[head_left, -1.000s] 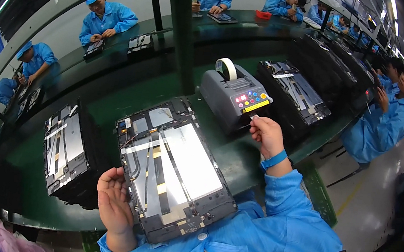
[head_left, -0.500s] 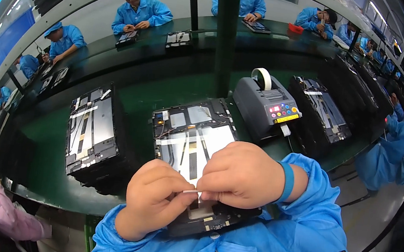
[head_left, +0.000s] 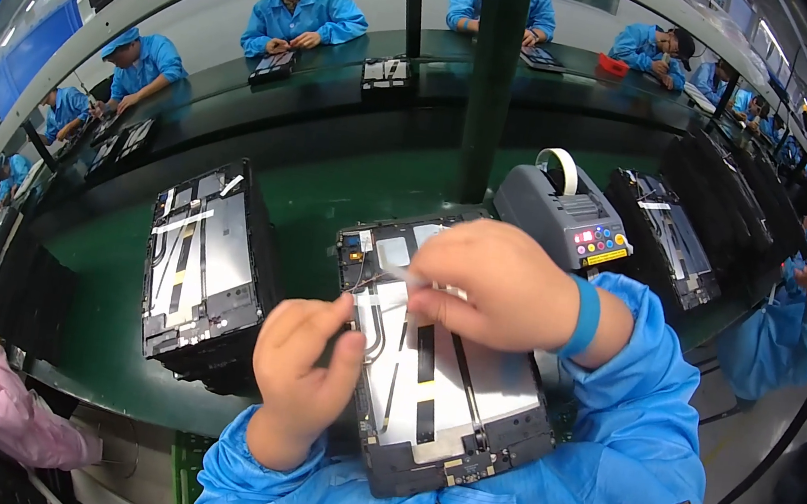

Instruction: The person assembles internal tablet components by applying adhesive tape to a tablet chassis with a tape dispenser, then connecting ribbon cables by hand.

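An opened tablet-like device (head_left: 404, 408) lies in front of me, its silver panels, black flat cables and dark frame showing. My right hand (head_left: 495, 283) is over its upper half, with thumb and fingers pinched on a whitish strip of tape (head_left: 401, 275). The hand hides part of the strip and the device's upper right area. My left hand (head_left: 304, 366) is at the device's left edge, thumb and index finger apart, the index fingertip close to the frame. Nothing shows between those fingers.
Left of the device stands a stack of similar opened devices (head_left: 205, 268). A grey tape dispenser (head_left: 560, 211) with a white roll is beyond my right hand; more devices (head_left: 672, 240) stand right of it. A dark post (head_left: 492, 92) rises ahead. Co-workers in blue (head_left: 307, 14) sit across the bench.
My hands, earlier together pinching a small white strip over the device's lower part, are now apart. The right has moved up the device; the left has opened its fingers. The view has shifted slightly.
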Tool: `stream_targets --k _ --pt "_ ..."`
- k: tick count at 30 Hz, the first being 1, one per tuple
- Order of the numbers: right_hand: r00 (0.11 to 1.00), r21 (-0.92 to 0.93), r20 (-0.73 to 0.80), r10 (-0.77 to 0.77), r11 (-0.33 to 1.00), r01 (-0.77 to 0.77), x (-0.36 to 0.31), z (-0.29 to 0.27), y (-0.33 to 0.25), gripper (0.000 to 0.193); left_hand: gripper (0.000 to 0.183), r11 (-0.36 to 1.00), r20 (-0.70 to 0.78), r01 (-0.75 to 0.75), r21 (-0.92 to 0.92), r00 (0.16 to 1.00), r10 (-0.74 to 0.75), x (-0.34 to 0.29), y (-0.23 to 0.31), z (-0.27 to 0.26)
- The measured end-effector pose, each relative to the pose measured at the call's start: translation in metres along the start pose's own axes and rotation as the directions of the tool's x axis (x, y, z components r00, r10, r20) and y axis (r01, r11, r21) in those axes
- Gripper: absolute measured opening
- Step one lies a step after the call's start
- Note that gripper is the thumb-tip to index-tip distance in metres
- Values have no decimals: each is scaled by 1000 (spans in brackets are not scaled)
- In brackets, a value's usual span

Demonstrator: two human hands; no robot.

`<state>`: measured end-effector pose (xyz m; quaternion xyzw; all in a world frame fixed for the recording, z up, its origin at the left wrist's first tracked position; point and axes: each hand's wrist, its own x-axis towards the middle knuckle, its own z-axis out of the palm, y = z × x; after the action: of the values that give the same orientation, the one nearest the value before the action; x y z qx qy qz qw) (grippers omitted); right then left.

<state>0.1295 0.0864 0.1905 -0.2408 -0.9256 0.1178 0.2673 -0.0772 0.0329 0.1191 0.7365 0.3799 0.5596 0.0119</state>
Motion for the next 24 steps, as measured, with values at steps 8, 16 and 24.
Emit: stream_targets --k 8,16,24 --pt "976 39 215 42 998 -51 46 27 30 27 20 989 103 142 30 984 -145 0 -22 7" --pt "964 2 223 -142 989 145 68 44 51 24 22 996 125 88 16 988 -89 1 -27 8" --pt "937 36 347 -25 999 13 69 36 49 23 24 976 98 197 -88 977 -188 -4 -28 10"
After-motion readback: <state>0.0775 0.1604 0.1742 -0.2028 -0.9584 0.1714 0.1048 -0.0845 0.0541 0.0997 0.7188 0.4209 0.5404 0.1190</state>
